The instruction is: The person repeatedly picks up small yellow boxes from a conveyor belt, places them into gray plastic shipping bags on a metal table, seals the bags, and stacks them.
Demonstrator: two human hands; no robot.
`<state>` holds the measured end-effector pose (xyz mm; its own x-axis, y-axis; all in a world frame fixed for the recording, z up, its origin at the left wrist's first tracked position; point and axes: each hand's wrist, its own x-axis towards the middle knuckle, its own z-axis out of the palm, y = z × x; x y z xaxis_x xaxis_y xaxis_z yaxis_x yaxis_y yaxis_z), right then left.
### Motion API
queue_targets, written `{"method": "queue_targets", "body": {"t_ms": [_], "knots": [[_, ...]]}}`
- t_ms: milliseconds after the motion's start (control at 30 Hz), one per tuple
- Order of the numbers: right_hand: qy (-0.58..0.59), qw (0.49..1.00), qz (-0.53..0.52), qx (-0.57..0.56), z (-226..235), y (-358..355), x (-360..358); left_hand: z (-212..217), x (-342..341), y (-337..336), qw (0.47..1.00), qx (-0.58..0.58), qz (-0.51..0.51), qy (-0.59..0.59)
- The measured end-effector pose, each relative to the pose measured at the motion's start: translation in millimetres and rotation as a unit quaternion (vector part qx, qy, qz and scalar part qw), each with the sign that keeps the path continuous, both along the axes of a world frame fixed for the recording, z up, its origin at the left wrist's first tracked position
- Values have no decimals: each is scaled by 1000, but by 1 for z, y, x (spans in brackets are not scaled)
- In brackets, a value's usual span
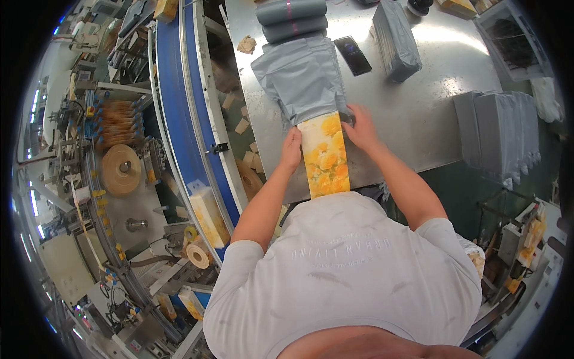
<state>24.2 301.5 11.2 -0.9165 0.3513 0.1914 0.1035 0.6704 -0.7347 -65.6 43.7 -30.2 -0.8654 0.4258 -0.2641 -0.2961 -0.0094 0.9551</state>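
Note:
A long pack printed with yellow flowers lies between my two hands, its near end close to my shirt. Its far end meets the mouth of a grey plastic bag spread flat on the metal table. My left hand is closed at the bag's left edge, against the pack's side. On the other side, my right hand grips the bag's right edge with thumb and fingers, beside the pack's far corner. The fingertips of both hands are partly hidden.
Rolled grey bags lie beyond the open bag. A black phone and a filled grey bag are to its right. More grey bags hang over the right table edge. A blue conveyor runs along the left, carrying a flowered pack.

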Motion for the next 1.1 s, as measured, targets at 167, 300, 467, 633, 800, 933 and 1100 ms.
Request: {"method": "queue_targets", "body": {"t_ms": [167, 300, 467, 633, 800, 933, 1100], "knots": [[-228, 962, 62, 141, -9, 7, -34, 35, -27, 26, 954, -254, 17, 157], [-197, 965, 53, 164, -11, 4, -20, 18, -52, 20, 918, -345, -12, 196], [-360, 884, 240, 175, 1, -13, 68, 37, 1, -18, 825, -371, -357, 233], [-326, 904, 276, 10, 10, -28, 130, 27, 72, -71, 885, -304, -316, 157], [-342, 905, 230, 105, 53, -31, 88, 28, 49, -54, 944, -283, -144, 86], [-272, 904, 315, 92, 60, -80, 73, 15, 62, -56, 940, -300, -128, 100], [-231, 956, 165, 74, 24, -124, 47, 4, 82, -75, 967, -245, -68, 23]]}}
